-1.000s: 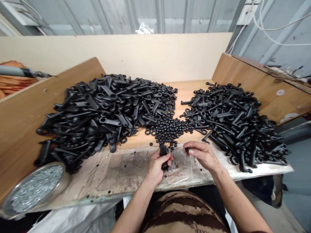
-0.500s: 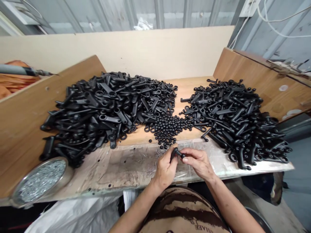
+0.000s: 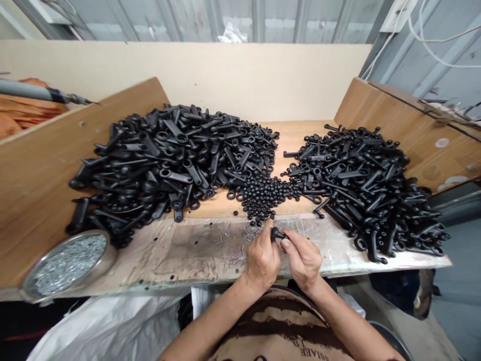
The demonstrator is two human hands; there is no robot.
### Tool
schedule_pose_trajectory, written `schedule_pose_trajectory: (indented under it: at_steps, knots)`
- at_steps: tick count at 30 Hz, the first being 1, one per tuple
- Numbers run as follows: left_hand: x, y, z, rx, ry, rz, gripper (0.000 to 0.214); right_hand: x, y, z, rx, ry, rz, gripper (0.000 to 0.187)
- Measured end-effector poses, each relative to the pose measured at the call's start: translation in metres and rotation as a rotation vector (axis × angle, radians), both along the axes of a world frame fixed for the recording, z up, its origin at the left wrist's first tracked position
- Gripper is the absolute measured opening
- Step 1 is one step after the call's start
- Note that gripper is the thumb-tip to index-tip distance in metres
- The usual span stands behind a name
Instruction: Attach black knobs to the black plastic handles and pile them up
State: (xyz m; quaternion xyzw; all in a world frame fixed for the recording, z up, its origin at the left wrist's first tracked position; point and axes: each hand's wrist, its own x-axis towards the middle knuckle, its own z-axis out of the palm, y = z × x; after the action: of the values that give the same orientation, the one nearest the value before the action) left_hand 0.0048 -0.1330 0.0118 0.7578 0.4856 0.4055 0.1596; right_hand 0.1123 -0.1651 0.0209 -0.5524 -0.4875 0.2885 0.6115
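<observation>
My left hand and my right hand meet at the near edge of the workbench, both closed on one small black plastic lever held between the fingertips. Just beyond them lies a heap of small black round caps. A big pile of black levers fills the left of the bench. Another pile of black levers fills the right.
A round metal dish of small silver pins sits at the bench's left front corner. Wooden side boards and a back board wall the bench in. A white sack hangs below the front edge.
My hands came together from apart: the right hand brought a small black cap to the lever in the left, and both now grip it closer to my body.
</observation>
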Motion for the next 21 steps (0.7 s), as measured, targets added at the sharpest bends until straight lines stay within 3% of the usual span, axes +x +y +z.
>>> schedule_pose_trajectory:
  at_steps: [6,10,13,16,19,21]
  knots:
    - [-0.003,0.004,-0.007,-0.179,-0.045,-0.046,0.038,-0.003,0.007,-0.008,-0.174,0.316,0.102,0.017]
    - [0.007,0.013,-0.013,-0.132,-0.007,-0.177,0.041,0.017,0.015,-0.002,-0.106,0.185,0.161,0.019]
    - [0.019,0.024,-0.005,-0.037,0.064,-0.339,0.054,0.056,0.012,0.018,-0.049,0.114,0.138,0.019]
    - [0.013,0.049,0.009,0.049,0.113,-0.304,0.055,0.115,-0.001,0.046,0.067,-0.085,-0.180,0.019]
    - [-0.020,0.092,0.012,0.135,0.256,-0.069,0.058,0.193,-0.007,0.071,0.196,-0.400,-0.671,0.021]
    - [-0.050,0.122,0.004,0.135,0.356,0.102,0.054,0.247,-0.001,0.081,0.254,-0.582,-0.856,0.023]
